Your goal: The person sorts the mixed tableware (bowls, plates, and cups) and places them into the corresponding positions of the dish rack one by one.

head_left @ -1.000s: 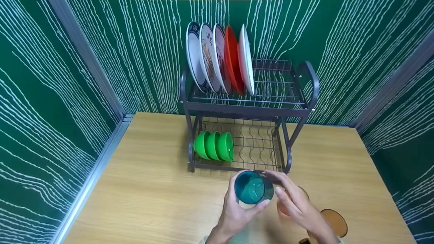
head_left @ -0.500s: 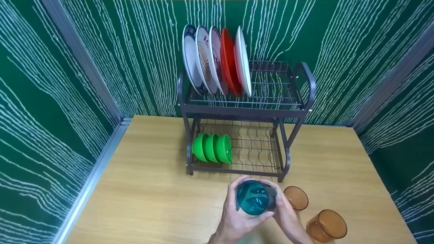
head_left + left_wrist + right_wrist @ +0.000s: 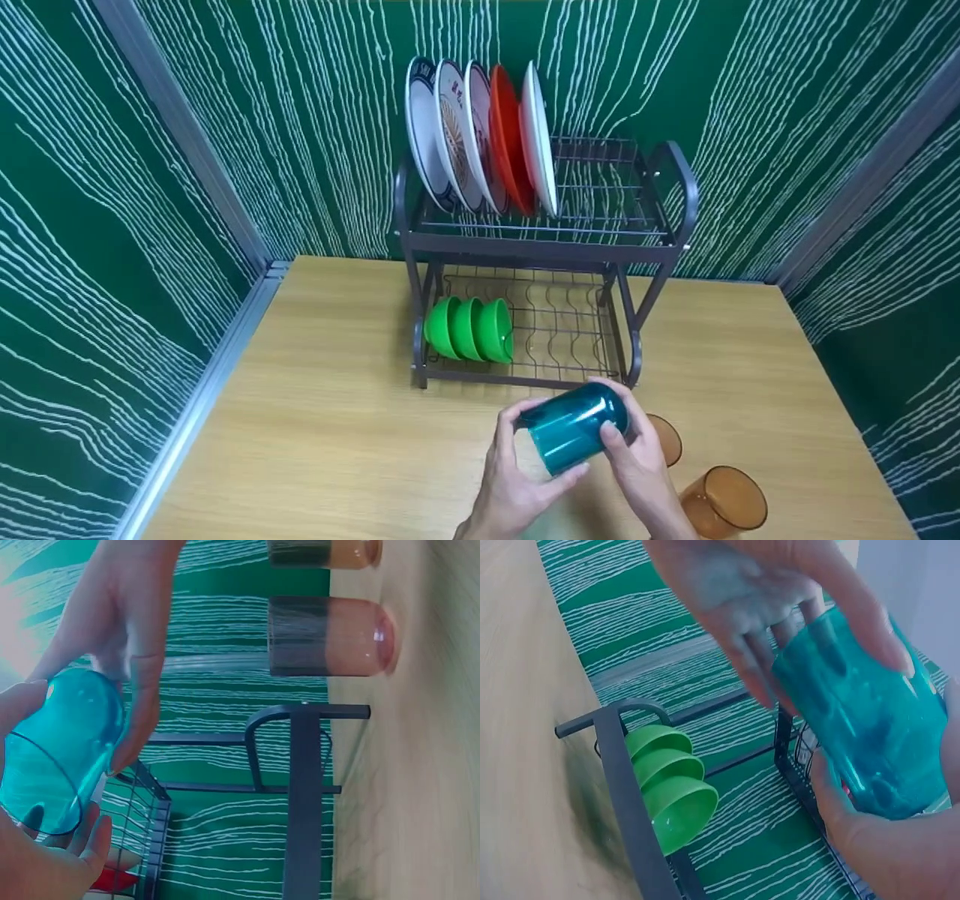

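A teal drinking glass [image 3: 577, 427] is held up between both hands in front of the dish rack, tipped on its side. Its mouth faces lower left and its rounded base points to the upper right in the head view. My left hand [image 3: 517, 480] grips it at the rim end, thumb on one side and fingers on the other. At the base end, my right hand [image 3: 641, 469] holds it with the thumb across the near side. In the left wrist view the clear teal wall of the glass [image 3: 71, 742] shows both hands around it.
A two-tier dark metal rack [image 3: 540, 244] stands behind, with several plates [image 3: 480, 142] upright on top and three green bowls [image 3: 469, 330] at the lower left. Two amber glasses stand right of my hands, one [image 3: 726, 499] nearer, the other [image 3: 665, 441] partly hidden.
My right hand has come in from beside the glass and taken hold of it. The glass has turned from showing its open mouth to lying sideways, base toward the right hand.
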`<act>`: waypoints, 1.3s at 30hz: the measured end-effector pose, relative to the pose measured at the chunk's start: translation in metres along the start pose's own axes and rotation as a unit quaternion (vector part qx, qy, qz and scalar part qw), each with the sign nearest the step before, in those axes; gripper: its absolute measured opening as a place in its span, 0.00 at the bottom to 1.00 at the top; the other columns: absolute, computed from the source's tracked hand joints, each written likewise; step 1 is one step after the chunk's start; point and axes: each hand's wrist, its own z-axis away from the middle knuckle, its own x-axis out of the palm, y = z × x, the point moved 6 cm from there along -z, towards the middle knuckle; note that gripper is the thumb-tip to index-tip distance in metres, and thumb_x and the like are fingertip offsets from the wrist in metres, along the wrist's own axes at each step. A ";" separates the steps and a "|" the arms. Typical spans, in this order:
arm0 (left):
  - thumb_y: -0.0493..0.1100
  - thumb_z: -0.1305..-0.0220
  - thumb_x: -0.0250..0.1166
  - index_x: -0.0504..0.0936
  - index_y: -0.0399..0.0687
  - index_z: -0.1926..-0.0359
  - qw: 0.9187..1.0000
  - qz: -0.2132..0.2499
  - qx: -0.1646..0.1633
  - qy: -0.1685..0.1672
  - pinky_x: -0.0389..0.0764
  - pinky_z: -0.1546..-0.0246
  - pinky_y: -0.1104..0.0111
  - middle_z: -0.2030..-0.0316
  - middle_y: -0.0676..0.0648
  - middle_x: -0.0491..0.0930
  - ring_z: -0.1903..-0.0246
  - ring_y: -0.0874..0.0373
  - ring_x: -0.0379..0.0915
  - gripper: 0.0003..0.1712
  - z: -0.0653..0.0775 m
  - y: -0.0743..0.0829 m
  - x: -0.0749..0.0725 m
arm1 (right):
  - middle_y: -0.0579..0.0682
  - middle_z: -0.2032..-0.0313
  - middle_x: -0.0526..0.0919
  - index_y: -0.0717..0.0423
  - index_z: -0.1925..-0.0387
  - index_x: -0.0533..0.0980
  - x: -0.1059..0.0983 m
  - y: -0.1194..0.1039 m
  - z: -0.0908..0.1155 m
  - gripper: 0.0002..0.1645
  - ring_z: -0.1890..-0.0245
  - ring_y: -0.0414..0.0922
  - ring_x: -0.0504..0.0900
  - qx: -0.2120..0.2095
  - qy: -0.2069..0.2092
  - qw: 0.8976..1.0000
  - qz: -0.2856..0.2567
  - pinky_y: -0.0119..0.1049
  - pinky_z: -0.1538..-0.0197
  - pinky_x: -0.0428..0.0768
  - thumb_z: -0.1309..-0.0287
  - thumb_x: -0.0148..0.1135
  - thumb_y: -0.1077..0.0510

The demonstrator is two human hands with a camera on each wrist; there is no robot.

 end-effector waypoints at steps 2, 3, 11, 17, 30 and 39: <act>0.59 0.53 0.74 0.55 0.65 0.35 1.000 -0.007 -0.014 -0.003 0.72 0.45 0.56 0.40 0.60 0.66 0.44 0.60 0.65 0.48 0.000 -0.005 0.001 | 0.49 0.37 0.65 0.42 0.34 0.63 0.001 -0.002 -0.002 0.24 0.44 0.53 0.69 0.000 0.004 1.000 0.025 0.44 0.46 0.77 0.31 0.48 0.55; 0.59 0.53 0.74 0.55 0.65 0.35 1.000 -0.010 -0.021 -0.004 0.73 0.45 0.56 0.41 0.60 0.67 0.44 0.60 0.65 0.48 -0.001 -0.007 0.002 | 0.49 0.36 0.65 0.42 0.34 0.63 0.002 -0.003 -0.003 0.25 0.43 0.53 0.69 -0.006 -0.002 1.000 0.031 0.45 0.45 0.76 0.31 0.49 0.56; 0.62 0.54 0.73 0.55 0.69 0.36 0.999 -0.014 -0.049 -0.007 0.76 0.47 0.62 0.41 0.60 0.67 0.45 0.60 0.66 0.48 -0.006 -0.023 0.001 | 0.51 0.35 0.64 0.47 0.32 0.58 0.015 -0.009 -0.015 0.37 0.40 0.51 0.69 -0.046 -0.055 0.997 0.038 0.41 0.43 0.74 0.39 0.58 0.66; 0.64 0.55 0.72 0.57 0.60 0.36 0.999 -0.037 -0.030 -0.004 0.77 0.48 0.63 0.41 0.57 0.66 0.46 0.59 0.67 0.49 -0.011 -0.030 -0.001 | 0.47 0.37 0.65 0.45 0.33 0.58 0.021 -0.012 -0.022 0.42 0.41 0.50 0.70 -0.060 -0.054 0.993 0.088 0.46 0.43 0.74 0.45 0.67 0.62; 0.68 0.53 0.68 0.58 0.54 0.33 0.992 -0.121 0.008 0.024 0.77 0.48 0.62 0.41 0.54 0.66 0.46 0.59 0.65 0.50 -0.025 -0.040 -0.012 | 0.42 0.50 0.78 0.37 0.41 0.67 0.030 -0.022 -0.052 0.36 0.55 0.41 0.80 -0.104 -0.048 0.964 0.238 0.40 0.57 0.83 0.52 0.73 0.47; 0.60 0.49 0.71 0.57 0.50 0.31 0.994 -0.098 0.022 0.053 0.76 0.46 0.63 0.39 0.54 0.61 0.44 0.59 0.65 0.50 -0.030 -0.048 -0.020 | 0.45 0.50 0.78 0.41 0.39 0.65 0.024 -0.026 -0.083 0.38 0.55 0.42 0.81 -0.107 -0.075 0.954 0.271 0.38 0.58 0.84 0.51 0.72 0.46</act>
